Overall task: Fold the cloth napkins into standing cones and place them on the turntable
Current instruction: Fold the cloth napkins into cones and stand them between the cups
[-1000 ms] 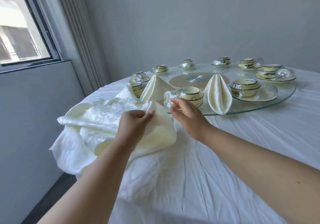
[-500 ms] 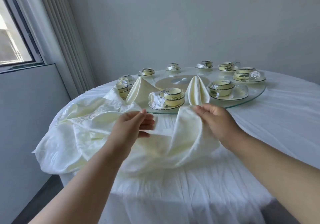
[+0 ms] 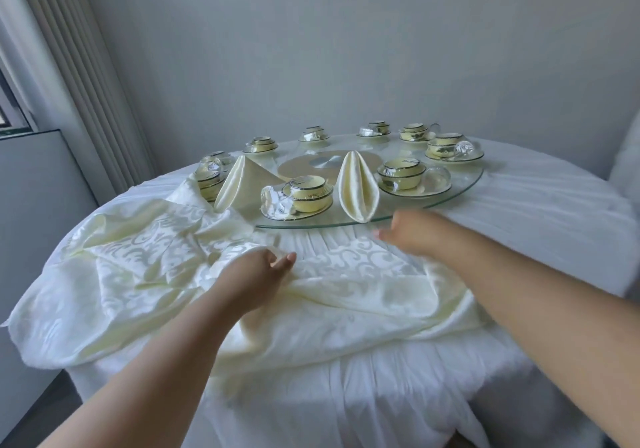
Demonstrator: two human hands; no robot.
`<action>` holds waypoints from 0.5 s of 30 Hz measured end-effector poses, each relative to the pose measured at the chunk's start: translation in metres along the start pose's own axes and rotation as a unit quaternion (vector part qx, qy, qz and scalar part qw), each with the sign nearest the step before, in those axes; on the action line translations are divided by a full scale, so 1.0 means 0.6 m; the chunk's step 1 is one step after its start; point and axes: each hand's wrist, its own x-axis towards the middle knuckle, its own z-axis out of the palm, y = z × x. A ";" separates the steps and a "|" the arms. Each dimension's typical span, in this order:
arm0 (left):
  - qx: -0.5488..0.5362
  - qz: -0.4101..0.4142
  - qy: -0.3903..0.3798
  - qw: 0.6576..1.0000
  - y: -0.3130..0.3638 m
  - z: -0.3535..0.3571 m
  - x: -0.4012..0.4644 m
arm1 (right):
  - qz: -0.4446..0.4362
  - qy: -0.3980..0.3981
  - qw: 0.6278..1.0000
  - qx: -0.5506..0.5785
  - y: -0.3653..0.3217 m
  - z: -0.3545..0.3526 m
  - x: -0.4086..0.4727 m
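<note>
My left hand (image 3: 258, 276) pinches the cream damask cloth napkin (image 3: 346, 292); my right hand (image 3: 408, 231) is blurred — grip unclear. Tugging hard could snag the round glass turntable (image 3: 464, 184) — toppling the folded cones.

A plain grey wall (image 3: 346, 49) rises behind the round worktop (image 3: 536, 212), which is draped in white cloth. Left of the worktop hang pale pleated curtains (image 3: 69, 77) beside a window (image 3: 8, 115) edge giving daylight, above a grey ledge (image 3: 31, 205).
</note>
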 end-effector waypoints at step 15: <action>-0.205 0.194 -0.117 0.952 -0.047 -0.071 -0.091 | 0.221 0.163 0.961 -0.017 0.114 -0.031 0.036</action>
